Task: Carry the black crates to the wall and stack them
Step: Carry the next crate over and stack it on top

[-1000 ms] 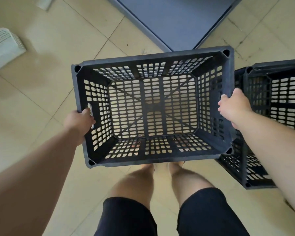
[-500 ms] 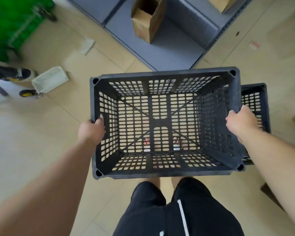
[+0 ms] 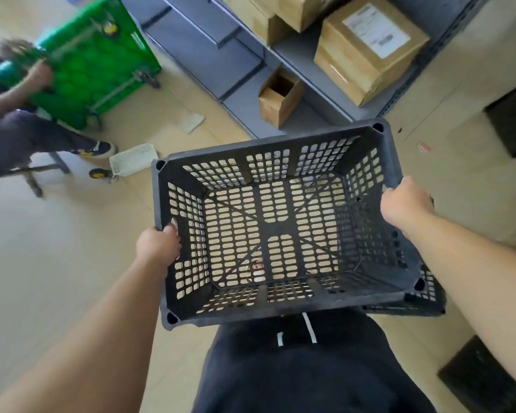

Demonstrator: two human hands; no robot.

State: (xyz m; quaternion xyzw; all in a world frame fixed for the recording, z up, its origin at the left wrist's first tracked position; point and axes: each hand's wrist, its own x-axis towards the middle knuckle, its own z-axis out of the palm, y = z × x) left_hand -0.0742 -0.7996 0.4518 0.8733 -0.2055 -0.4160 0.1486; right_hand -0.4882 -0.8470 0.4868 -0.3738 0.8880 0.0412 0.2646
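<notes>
I hold an empty black slotted crate [image 3: 277, 234] in the air at waist height, open side up. My left hand [image 3: 158, 244] grips the handle slot in its left wall. My right hand [image 3: 405, 204] grips the rim of its right wall. A second black crate [image 3: 429, 296] stands on the floor below, mostly hidden under the held crate's right corner. Two more dark crates lie at the right edge, one far [image 3: 513, 120] and one near [image 3: 483, 380]. My legs in dark shorts show under the crate.
Grey metal shelving [image 3: 209, 55] with cardboard boxes [image 3: 367, 46] stands ahead; a small open box [image 3: 280, 99] sits at its foot. At the left another person [image 3: 21, 126] handles a green cart [image 3: 93, 61]. A white basket [image 3: 133, 159] lies on the tiled floor.
The crate has risen and swung right over the floor crate. The view has lifted, bringing the shelving, boxes, green cart and the other person into sight. Both hands kept their grip.
</notes>
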